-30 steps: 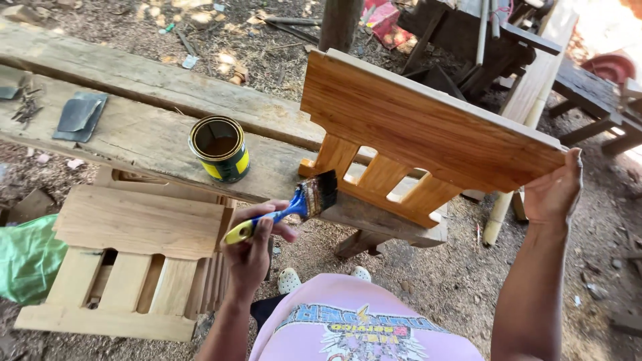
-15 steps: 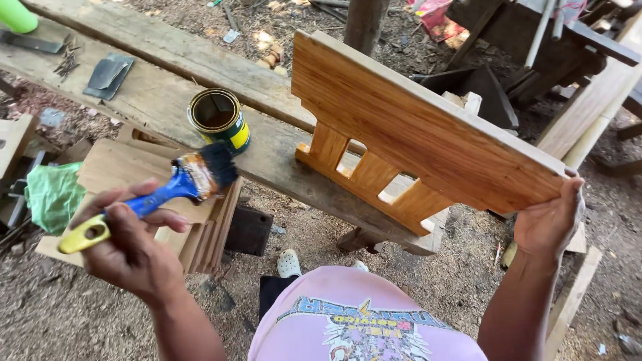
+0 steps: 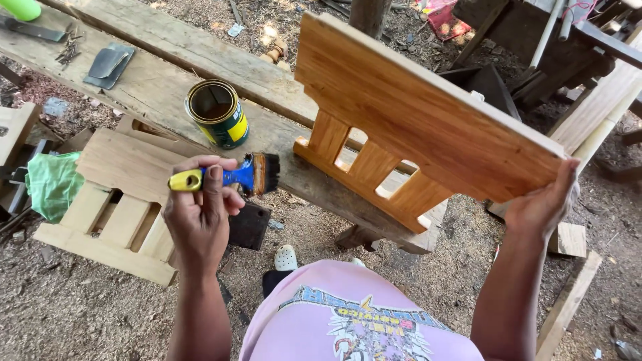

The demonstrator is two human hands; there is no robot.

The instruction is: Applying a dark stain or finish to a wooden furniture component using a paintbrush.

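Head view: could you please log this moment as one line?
left hand: holds paintbrush | right hand: holds varnished slatted panel tilted on plank bench | varnish can: open

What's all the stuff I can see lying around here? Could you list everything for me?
varnished wooden panel: one, orange-brown, propped on the plank, held at its right end
paintbrush: one, blue and yellow handle, dark bristles, in the left hand
tin can: one, yellow and green, open, on the plank
plank: one long, grey, weathered, across the top left
unvarnished wooden panel: one in full view, pale, on the ground at left
green cloth: one, far left
grey sheets: a couple, on the plank
left hand: grips the paintbrush
right hand: steadies the varnished wooden panel
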